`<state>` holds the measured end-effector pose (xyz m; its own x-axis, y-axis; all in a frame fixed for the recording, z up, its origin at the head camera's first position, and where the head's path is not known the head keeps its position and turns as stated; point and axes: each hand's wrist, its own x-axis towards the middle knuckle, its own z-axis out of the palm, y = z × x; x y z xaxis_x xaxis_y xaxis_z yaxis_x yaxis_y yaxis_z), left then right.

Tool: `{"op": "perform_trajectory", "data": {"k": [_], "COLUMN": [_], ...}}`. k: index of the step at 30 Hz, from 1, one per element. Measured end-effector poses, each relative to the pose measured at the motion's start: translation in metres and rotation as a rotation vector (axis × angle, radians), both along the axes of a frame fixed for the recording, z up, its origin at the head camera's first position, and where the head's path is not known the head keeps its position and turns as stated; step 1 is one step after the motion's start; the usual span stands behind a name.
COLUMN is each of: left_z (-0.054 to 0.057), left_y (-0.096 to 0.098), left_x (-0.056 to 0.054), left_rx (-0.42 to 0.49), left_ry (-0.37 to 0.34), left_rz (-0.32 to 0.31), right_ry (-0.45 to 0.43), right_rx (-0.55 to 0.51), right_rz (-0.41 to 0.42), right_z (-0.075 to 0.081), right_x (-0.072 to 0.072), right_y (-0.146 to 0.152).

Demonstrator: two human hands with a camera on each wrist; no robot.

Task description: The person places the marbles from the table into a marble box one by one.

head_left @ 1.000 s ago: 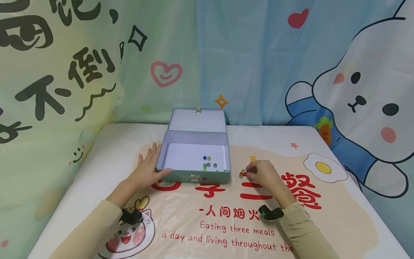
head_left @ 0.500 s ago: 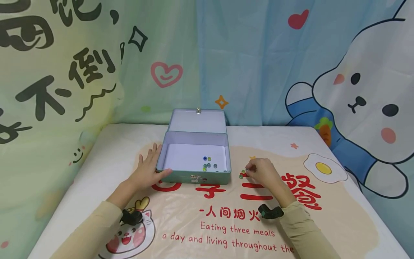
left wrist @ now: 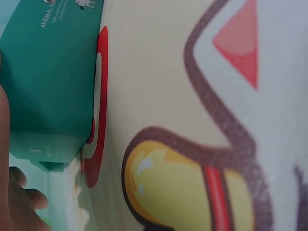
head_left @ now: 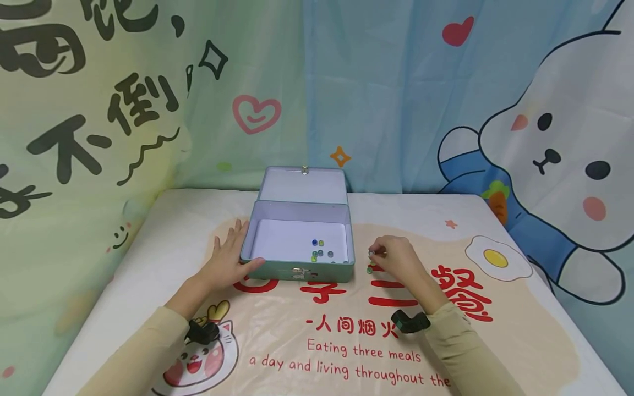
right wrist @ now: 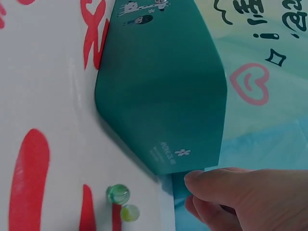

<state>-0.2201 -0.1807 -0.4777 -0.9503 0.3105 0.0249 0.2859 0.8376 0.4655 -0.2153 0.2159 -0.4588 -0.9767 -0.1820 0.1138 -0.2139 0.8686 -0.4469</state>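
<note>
A green tin box point(head_left: 297, 271) with a pale interior stands with its lid raised. Several glass marbles point(head_left: 320, 242) lie inside, towards its right. My left hand point(head_left: 224, 257) rests along the box's left side, fingers stretched out, thumb at the front corner; its fingers point(left wrist: 26, 195) show beside the box in the left wrist view. My right hand point(head_left: 396, 257), to the right of the box, pinches a small greyish marble point(head_left: 371, 253) between thumb and fingertips. In the right wrist view the fingers hide that marble. Two green marbles point(right wrist: 118, 194) lie on the tablecloth below that hand.
The hinged lid point(head_left: 303, 184) leans back towards the curtain point(head_left: 376, 99) behind the table. A printed tablecloth point(head_left: 277, 330) covers the table. Each wrist wears a dark camera, such as the right wrist's camera point(head_left: 410, 322).
My right hand has lifted slightly and shifted left towards the box, with the pinched marble coming up off the cloth. My left hand has stayed in place against the box.
</note>
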Motion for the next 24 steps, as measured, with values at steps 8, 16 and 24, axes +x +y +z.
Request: {"op": "perform_trajectory", "data": {"k": [8,16,24], "left_z": [-0.001,-0.003,-0.006], "left_y": [-0.002,-0.002,-0.001], "left_x": [-0.001,0.0,-0.001], "left_rx": [0.013,0.017,0.026], "left_ry": [0.018,0.023,0.025], "left_rz": [-0.001,0.004,-0.003], "right_ry": [0.02,0.045,0.038], "right_rx": [-0.043,-0.065,-0.048], "right_rz": [0.035,0.043,0.053], "right_z": [0.014,0.027,0.03], "right_x": [-0.004,-0.009,-0.014], "right_y": [-0.013,-0.032,-0.046]}}
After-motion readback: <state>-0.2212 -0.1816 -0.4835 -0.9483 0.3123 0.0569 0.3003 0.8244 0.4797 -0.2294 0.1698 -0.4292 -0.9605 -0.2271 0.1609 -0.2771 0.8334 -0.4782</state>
